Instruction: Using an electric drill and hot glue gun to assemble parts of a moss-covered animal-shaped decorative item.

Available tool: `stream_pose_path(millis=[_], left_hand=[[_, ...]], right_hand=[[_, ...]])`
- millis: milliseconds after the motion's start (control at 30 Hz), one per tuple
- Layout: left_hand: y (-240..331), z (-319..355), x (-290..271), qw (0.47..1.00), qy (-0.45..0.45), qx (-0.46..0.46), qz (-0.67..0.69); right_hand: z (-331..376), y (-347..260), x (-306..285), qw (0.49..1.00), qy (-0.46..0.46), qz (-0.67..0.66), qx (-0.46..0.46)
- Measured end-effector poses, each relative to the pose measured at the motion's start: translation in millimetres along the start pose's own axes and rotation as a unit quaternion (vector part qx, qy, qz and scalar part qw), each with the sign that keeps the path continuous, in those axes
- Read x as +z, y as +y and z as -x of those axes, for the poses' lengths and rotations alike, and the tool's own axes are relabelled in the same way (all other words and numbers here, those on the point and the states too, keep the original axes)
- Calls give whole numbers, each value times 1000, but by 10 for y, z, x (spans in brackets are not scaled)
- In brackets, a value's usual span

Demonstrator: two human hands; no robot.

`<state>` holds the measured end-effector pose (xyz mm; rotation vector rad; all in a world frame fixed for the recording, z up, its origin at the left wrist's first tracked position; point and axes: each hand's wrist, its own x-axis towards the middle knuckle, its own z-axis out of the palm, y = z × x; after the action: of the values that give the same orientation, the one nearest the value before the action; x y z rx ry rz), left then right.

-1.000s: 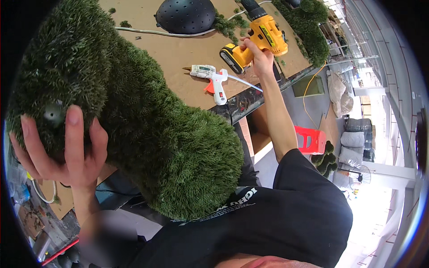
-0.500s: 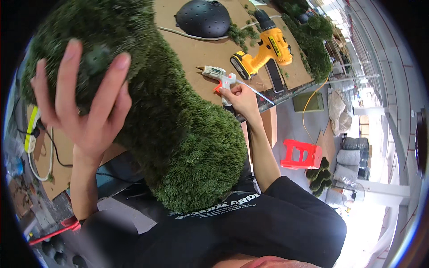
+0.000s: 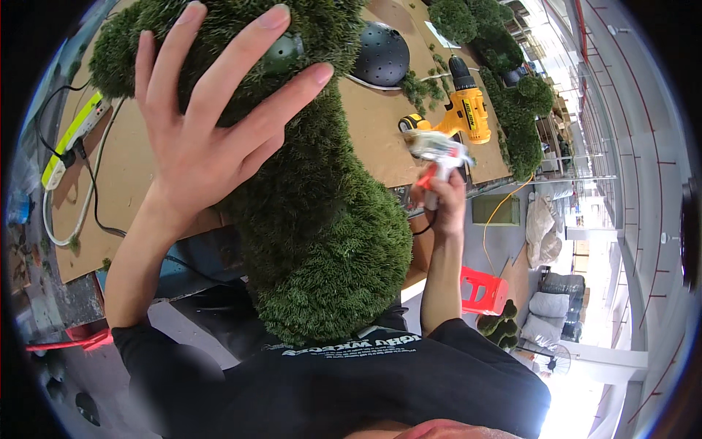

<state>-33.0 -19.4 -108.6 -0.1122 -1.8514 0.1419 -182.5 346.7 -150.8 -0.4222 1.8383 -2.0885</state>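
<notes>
A large shaggy piece of artificial greenery [image 3: 340,245] leans in front of me, its lower end against my shirt. My left hand [image 3: 201,150] lies spread across its upper part, fingers apart. Between those fingertips a green plastic patch with small holes [image 3: 282,55] shows through the foliage. In my right hand [image 3: 448,203], fingers wrapped round the handle, is a white and orange glue gun [image 3: 442,150]. It is raised off the table to the right of the greenery and smeared by motion at its nozzle end.
A yellow cordless drill [image 3: 468,113] lies on the brown board [image 3: 376,150] behind the glue gun. Farther back sit a black perforated dome [image 3: 382,55] and loose green sprigs [image 3: 420,89]. At left is a yellow-green power strip [image 3: 73,139] with cables. A red stool [image 3: 484,291] stands right.
My right hand has lifted the glue gun off the board and moved it right. The greenery's upper part has shifted right, with my left hand still spread against it.
</notes>
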Motion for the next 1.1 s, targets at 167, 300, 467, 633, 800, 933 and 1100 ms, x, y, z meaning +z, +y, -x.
stream_pose_path(millis=[167, 300, 467, 633, 800, 933, 1100], left_hand=[[-3, 5, 15, 1000, 6, -4, 8], [29, 3, -6, 1000, -2, -13, 11], [40, 25, -4, 999, 5, -25, 20], [1, 64, 6, 999, 4, -30, 33], [-88, 161, 124, 1000, -9, 20, -20], [-66, 152, 107, 1000, -21, 8, -5], [-70, 151, 102, 1000, -18, 10, 0]], right_hand=[[-47, -676, 459, 965, -205, -79, -142], [51, -1053, 910, 938, -287, 42, -189], [218, -923, 1204, 951, -197, 113, -211], [296, -892, 1437, 935, -137, 251, -209], [297, -912, 1435, 919, -128, 311, -207], [295, -943, 1435, 924, -140, 296, -197], [295, -980, 1522, 921, -123, 302, -214]])
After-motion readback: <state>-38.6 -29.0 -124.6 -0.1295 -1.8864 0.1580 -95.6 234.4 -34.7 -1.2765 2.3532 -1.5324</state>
